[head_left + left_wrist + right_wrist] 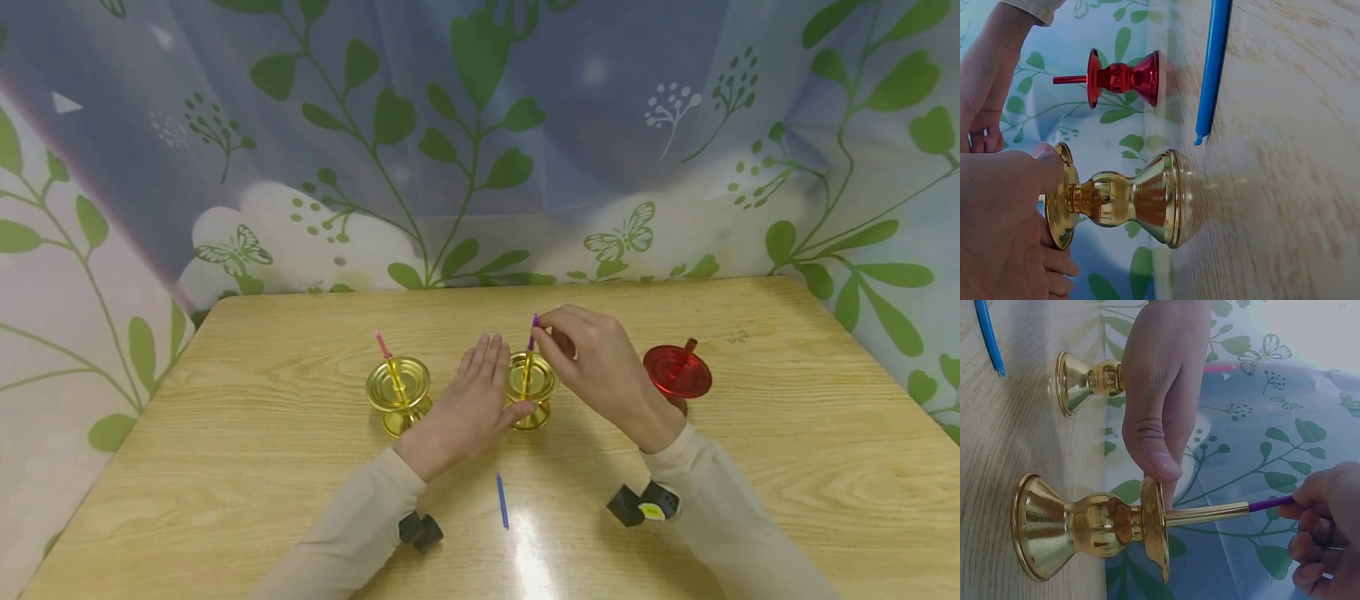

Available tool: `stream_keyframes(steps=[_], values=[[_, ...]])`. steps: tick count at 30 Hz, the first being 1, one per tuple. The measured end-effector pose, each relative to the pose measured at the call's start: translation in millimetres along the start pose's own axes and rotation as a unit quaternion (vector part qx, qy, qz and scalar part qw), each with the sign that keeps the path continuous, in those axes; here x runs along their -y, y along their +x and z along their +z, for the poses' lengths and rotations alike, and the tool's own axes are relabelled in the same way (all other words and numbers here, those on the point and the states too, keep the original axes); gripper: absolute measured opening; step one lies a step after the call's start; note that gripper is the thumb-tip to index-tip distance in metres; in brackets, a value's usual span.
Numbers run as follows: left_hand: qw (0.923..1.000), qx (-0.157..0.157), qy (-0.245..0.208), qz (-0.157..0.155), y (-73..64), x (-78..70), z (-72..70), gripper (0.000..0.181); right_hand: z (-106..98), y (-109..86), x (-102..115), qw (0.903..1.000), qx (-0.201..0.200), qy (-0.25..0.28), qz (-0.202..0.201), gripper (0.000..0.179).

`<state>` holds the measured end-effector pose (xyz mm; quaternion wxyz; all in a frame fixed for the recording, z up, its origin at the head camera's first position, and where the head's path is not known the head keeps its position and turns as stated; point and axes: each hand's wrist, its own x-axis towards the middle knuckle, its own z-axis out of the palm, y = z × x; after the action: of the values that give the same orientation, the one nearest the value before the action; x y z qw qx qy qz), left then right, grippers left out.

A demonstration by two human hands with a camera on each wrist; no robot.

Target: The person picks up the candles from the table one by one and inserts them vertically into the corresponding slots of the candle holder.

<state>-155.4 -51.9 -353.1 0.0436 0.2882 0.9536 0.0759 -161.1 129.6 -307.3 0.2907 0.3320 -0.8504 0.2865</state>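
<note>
My right hand (600, 354) pinches the upper end of a purple candle (1269, 504) between thumb and fingertips. The candle's lower end is in the tube of the middle gold candlestick (1104, 526), which stands upright on the table (300, 500). Straight fingers of my left hand (472, 408) lie beside that candlestick's dish, with the thumb (1163, 464) against its near rim. To the left stands a second gold candlestick (398, 385) bearing a pink candle (383, 344). A red candlestick (677, 375) is beyond my right hand, with no candle visible in its tube.
On the near part of the wooden table lies a blue candle (502, 502), between my forearms. Behind the table's far edge hangs a leaf-patterned cloth (585, 167). Black wrist cameras are strapped to both sleeves.
</note>
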Motion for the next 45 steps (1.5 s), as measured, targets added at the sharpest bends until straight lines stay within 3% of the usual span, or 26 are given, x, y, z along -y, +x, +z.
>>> stream_keyframes(steps=[27,37,45], values=[[1.0,0.0,0.001,0.002,0.7,0.5,0.9,0.082,1.6,-0.3,-2.3,0.9999,-0.004,0.0,-0.01,0.005],[1.0,0.005,-0.001,-0.003,-0.1,-0.3,-0.8,0.082,5.1,0.3,-6.6,0.9993,0.011,0.035,0.008,0.007],[1.0,0.009,-0.002,-0.002,0.3,-0.1,-0.5,0.083,9.7,-0.9,-13.9,0.9985,0.007,0.053,-0.008,0.011]])
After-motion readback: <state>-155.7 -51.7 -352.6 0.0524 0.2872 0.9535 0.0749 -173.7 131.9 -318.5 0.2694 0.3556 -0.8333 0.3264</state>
